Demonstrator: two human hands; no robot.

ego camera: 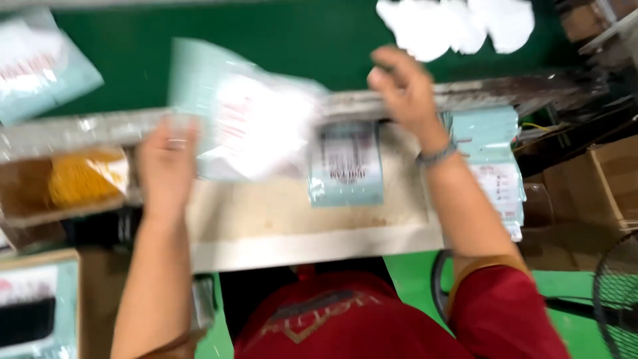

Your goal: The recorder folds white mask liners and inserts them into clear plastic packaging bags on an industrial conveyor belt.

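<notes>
Red shirt of mine fills the bottom of the frame, and just beyond it the pale worktop stretches across the middle. One small teal packet lies flat there, centre frame, touching neither hand. Left hand is up at centre left, fingers curled onto the edge of a big teal-and-white plastic pouch, which is blurred and tilted over the back of the worktop. Grip looks closed on it, though the blur hides the fingertips. Right hand, upper right of centre, sits over the grimy rail at the worktop's far edge; fingers bent, but whether they pinch anything I cannot tell. Looks to me like I'm mid-way through passing the pouch toward the green belt beyond. Next calls for a clean release, I'd say. Stack of teal packets waits at right.
</notes>
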